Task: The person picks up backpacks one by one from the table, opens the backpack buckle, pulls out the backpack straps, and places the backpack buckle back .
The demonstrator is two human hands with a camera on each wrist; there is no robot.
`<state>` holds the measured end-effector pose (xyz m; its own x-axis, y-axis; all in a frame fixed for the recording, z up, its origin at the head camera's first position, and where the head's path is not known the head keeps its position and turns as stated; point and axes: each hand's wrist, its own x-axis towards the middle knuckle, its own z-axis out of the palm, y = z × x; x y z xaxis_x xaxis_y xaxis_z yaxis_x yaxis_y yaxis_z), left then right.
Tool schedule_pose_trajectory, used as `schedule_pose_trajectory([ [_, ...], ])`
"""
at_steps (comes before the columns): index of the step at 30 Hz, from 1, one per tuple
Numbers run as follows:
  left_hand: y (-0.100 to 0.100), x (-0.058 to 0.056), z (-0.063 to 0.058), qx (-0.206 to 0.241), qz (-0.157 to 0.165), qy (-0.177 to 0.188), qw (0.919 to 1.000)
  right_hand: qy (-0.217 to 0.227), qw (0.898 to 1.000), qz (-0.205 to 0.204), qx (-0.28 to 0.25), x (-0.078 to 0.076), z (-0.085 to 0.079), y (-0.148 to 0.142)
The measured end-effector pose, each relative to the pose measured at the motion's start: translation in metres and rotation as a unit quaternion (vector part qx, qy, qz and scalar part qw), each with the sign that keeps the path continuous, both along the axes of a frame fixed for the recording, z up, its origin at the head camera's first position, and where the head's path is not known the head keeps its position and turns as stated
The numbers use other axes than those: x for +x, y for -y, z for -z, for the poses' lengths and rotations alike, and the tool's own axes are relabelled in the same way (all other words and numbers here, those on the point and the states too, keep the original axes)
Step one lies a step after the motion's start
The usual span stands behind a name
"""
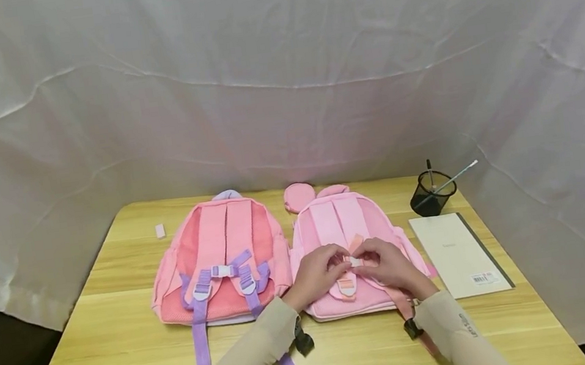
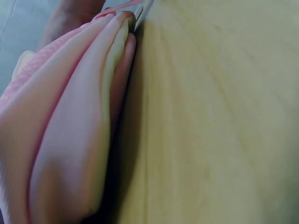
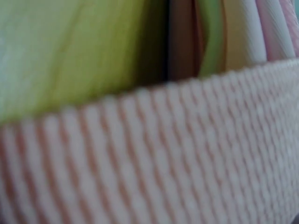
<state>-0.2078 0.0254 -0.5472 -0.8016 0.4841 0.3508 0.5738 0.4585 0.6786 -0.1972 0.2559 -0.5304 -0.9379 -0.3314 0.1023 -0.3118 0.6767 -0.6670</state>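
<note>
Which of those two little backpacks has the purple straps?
The left backpack: its hanging webbing is purple. The paler pink backpack on the right, under the left hand and right hand, has orange webbing instead.

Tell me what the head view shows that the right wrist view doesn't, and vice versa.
Only the head view shows the left hand and right hand pinching a white buckle, the mesh pen cup, cream notebook and coral backpack. Only the right wrist view shows the ribbed weave of the peach webbing strap. Both share that strap, the pink backpack and the wood-grain table.
</note>
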Motion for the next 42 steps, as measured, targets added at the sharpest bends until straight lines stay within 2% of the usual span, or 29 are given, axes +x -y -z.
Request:
schedule_pose_trajectory([
  [10,0.0002,0.0014,-0.0008,0.006,0.001,0.001,1.0,0.021,1.0,0.016,-0.005,-0.0002,0.0013,0.0013],
  [17,-0.0001,0.0023,-0.0004,-0.005,-0.005,0.013,0.9999,0.013,1.0,0.016,-0.002,0.0,0.0025,0.0021],
  [29,0.0,0.0028,-0.0016,-0.023,-0.007,0.004,0.9997,-0.008,1.0,0.006,-0.005,0.0011,0.0033,0.0035],
  [36,-0.0008,0.0036,-0.0004,-0.028,-0.005,-0.003,0.9996,0.004,1.0,0.008,0.001,0.002,0.0032,0.0039],
  [42,-0.0005,0.0035,0.0,-0.03,-0.005,0.004,0.9995,0.017,1.0,-0.001,-0.015,-0.0008,0.0009,0.0035],
])
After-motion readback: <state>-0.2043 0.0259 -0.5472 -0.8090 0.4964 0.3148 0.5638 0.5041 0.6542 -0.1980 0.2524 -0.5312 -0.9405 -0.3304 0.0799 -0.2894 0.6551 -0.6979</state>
